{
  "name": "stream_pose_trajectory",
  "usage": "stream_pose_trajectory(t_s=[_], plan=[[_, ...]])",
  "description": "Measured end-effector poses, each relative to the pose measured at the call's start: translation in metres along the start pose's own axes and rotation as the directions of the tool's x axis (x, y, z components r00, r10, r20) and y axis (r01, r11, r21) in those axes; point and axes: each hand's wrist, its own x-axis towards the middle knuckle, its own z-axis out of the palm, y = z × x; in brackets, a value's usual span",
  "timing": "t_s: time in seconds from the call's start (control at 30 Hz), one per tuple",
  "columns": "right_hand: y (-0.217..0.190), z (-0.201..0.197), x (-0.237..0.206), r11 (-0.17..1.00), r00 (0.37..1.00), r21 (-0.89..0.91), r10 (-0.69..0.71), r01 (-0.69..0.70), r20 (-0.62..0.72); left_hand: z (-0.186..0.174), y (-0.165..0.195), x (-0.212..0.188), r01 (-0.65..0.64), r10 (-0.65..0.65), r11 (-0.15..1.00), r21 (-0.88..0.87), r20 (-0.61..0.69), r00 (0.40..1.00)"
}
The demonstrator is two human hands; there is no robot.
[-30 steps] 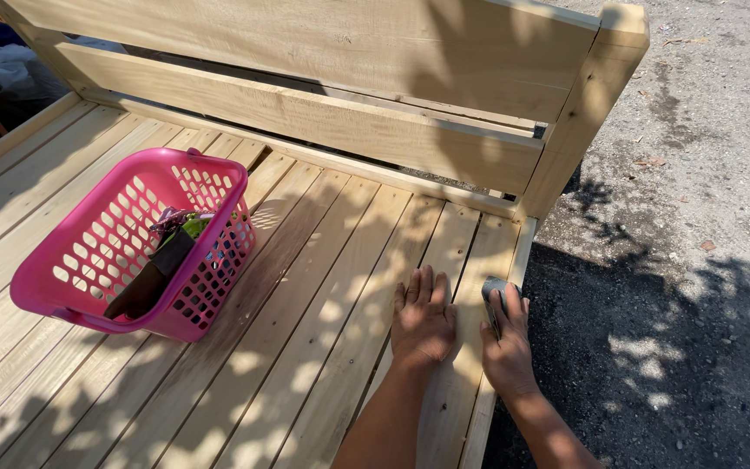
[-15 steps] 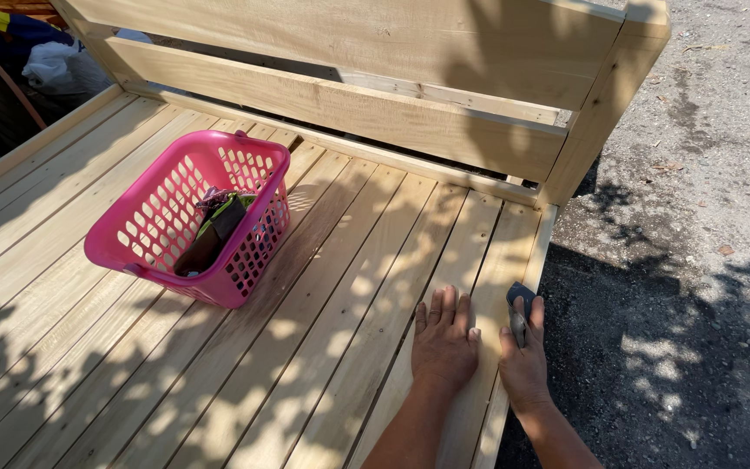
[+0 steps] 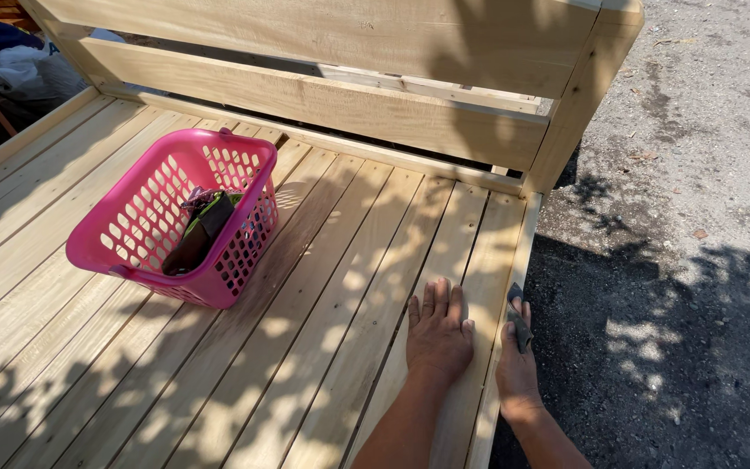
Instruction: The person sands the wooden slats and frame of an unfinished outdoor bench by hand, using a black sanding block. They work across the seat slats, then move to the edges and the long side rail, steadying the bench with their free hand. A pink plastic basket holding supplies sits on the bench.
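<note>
My left hand (image 3: 438, 334) lies flat, fingers together, on the pale slatted wooden platform (image 3: 323, 295) close to its right edge. My right hand (image 3: 517, 360) grips a small dark grey sanding pad (image 3: 518, 318) and presses it against the platform's right edge board. A pink plastic basket (image 3: 180, 217) stands on the slats to the left, well away from both hands, with dark cloth items inside it.
A wooden back rail (image 3: 323, 95) of two wide boards runs across the far side, ending in a corner post (image 3: 588, 87). Gravel and dark asphalt (image 3: 679, 260) lie beyond the right edge. A white bag (image 3: 32, 74) sits at the far left.
The view has shifted, so the basket sits further right and lower. Both hands stay at the right edge, the right hand still on the pad against the edge board.
</note>
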Motion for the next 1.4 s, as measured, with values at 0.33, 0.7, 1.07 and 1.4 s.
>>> stream_pose_trajectory(t_s=[0.33, 0.7, 1.07, 1.4], plan=[[-0.011, -0.001, -0.048, 0.968, 0.971, 0.11, -0.231, 0.224, 0.057, -0.005, 0.014, 0.017, -0.002, -0.006, 0.997, 0.081, 0.092, 0.996], [0.024, 0.007, -0.098, 0.733, 0.941, 0.609, 0.33, -0.304, 0.072, 0.01, 0.034, 0.064, -0.031, -0.009, 0.977, 0.212, 0.185, 0.983], [0.039, 0.006, -0.08, 0.511, 0.801, 0.71, 0.586, -0.484, 0.123, 0.028, 0.039, 0.097, -0.097, 0.089, 0.978, 0.186, 0.049, 0.995], [0.065, -0.006, -0.04, 0.273, 0.691, 0.747, 0.646, -0.606, 0.324, 0.03, 0.041, 0.099, -0.098, 0.094, 0.974, 0.205, 0.029, 0.995]])
